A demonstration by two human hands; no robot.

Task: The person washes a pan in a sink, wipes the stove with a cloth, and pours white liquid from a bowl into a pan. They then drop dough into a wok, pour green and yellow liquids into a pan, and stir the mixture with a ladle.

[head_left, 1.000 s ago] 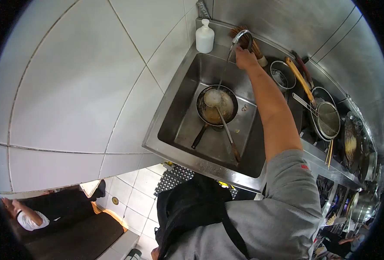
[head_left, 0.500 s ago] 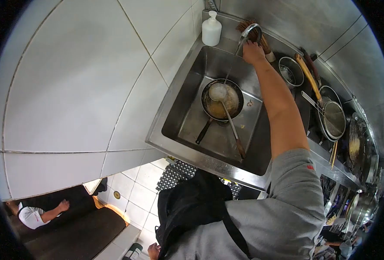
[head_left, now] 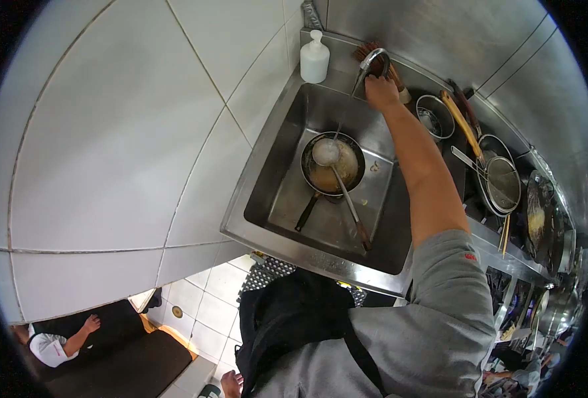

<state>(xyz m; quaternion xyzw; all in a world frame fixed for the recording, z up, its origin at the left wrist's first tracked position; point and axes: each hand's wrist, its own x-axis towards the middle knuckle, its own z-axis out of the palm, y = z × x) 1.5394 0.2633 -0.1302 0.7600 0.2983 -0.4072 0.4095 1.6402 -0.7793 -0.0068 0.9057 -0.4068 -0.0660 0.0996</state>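
My right hand (head_left: 381, 91) reaches to the back of the sink, its fingers closed around the base of the curved metal tap (head_left: 372, 60). Below the spout, a black-handled frying pan (head_left: 312, 178) lies in the sink with cloudy brownish liquid in it. A ladle (head_left: 347, 198) rests across the pan, its bowl inside and its wooden handle end over the sink floor. A short bit of falling water shows just above the ladle bowl. Low by my apron, my left hand (head_left: 231, 383) is partly in view, fingers loosely apart, with nothing seen in it.
A white pump bottle (head_left: 314, 60) stands on the steel sink's (head_left: 320, 262) back left corner. Behind the tap lies a bristle brush (head_left: 371, 52). Strainers (head_left: 503, 184) and a metal pot (head_left: 434, 117) sit to the right. Another person's arm (head_left: 78, 337) shows at lower left.
The water stream from spout to pan has shrunk to a short broken bit. My right hand stays at the tap. The view has shifted slightly, so the sink sits lower.
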